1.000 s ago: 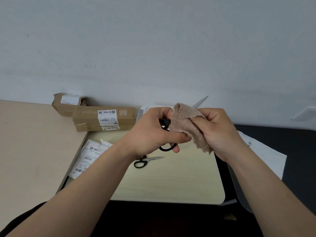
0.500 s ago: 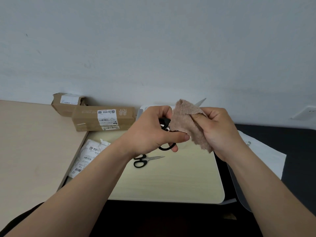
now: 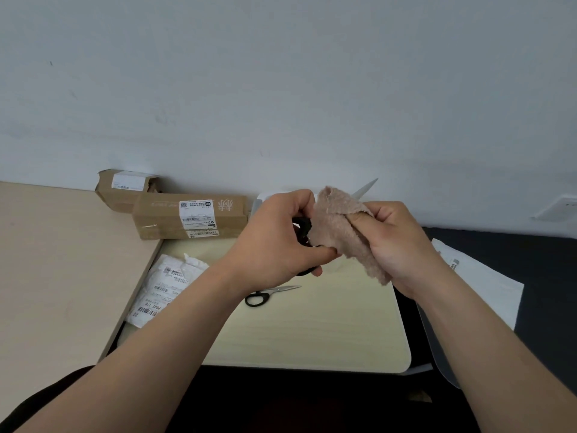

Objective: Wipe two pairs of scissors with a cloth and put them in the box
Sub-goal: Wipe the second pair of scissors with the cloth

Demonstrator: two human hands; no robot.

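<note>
Left hand point(image 3: 281, 242) curled round the black handle loops of the large scissors point(image 3: 364, 187), held in the air above the tabletop point(image 3: 312, 335), thumb closing underneath. Right hand point(image 3: 398, 242) wrapped in the tan cloth point(image 3: 340, 228), pinching it around the blades just beyond the handles; most of the blade is buried in the cloth, only the bare tip shows past it. Judged as the wiping step on the first pair. To do it well: keep the left grip firm on the loops so the blades stay closed, draw the cloth from pivot out to tip, never back toward the edge, keep thick folds between fingers and steel, then turn the pair to reach the other face. Long axis of the held pair runs from the handles, low and left, to the tip, high and right; the point aims away from the person toward the wall. Small scissors point(image 3: 268, 294) lie flat on the tabletop just below the left hand, untouched, black loops to the left, blades pointing right and slightly away. Beyond them: two cardboard cartons point(image 3: 190, 217) against the wall and white labelled packets point(image 3: 168, 282) at the left. A pale rim point(image 3: 258, 204) shows behind the left hand; whether that is the box, cannot tell.
</note>
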